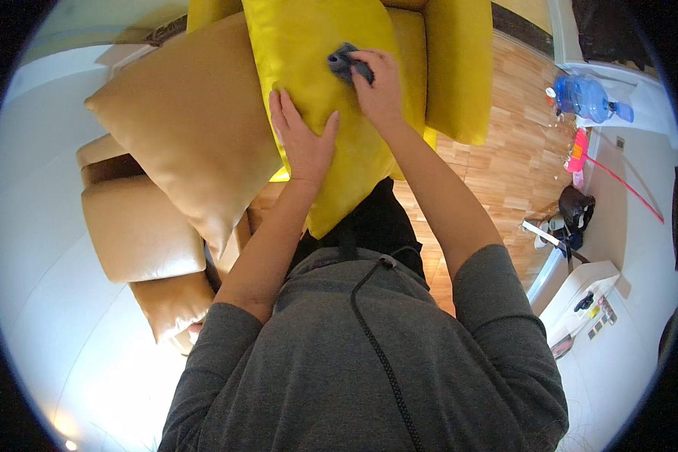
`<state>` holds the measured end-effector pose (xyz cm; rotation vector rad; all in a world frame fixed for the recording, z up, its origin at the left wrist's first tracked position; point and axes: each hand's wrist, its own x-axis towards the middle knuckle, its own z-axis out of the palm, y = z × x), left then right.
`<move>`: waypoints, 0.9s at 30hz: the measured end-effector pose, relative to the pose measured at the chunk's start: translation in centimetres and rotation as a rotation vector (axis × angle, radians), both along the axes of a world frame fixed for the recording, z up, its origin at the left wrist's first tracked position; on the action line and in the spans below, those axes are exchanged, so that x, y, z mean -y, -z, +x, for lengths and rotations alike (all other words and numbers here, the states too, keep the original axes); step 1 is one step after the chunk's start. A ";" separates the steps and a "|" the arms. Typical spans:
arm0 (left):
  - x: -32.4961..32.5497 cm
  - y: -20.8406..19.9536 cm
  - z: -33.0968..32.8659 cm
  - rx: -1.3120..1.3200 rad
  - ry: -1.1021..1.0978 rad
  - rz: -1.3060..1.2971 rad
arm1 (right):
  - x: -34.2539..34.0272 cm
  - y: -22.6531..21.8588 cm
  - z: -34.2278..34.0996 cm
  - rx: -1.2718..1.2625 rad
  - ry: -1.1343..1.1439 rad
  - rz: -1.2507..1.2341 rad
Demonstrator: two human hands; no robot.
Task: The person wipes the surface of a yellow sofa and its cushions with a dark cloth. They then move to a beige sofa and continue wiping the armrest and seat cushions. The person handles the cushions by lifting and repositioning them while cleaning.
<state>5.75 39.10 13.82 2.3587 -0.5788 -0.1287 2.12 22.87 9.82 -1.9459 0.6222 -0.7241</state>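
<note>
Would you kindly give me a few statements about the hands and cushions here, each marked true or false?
1. The left hand lies flat and open on the yellow cushion. True.
2. The right hand is empty. False: it grips a small dark grey cloth pressed to the yellow cushion.
3. A tan cushion lies to the left of the yellow one. True.
4. The floor beside the armchair is carpeted. False: it is wooden parquet.
5. A blue water jug lies at the upper right. True.

Both arms extended forward; left hand (303, 135) flat, fingers spread; right hand (377, 87) in closed grip, wrist bent
</note>
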 end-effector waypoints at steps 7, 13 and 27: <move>-2.2 1.2 0.5 0.017 0.070 -0.015 | -4.5 -0.3 -0.6 -0.051 -0.287 -0.015; -2.0 1.9 0.2 0.067 0.118 0.010 | -0.1 -0.4 4.2 0.011 -0.068 -0.010; -2.2 1.2 0.2 0.043 0.113 0.008 | 2.1 1.4 2.9 0.014 -0.105 -0.022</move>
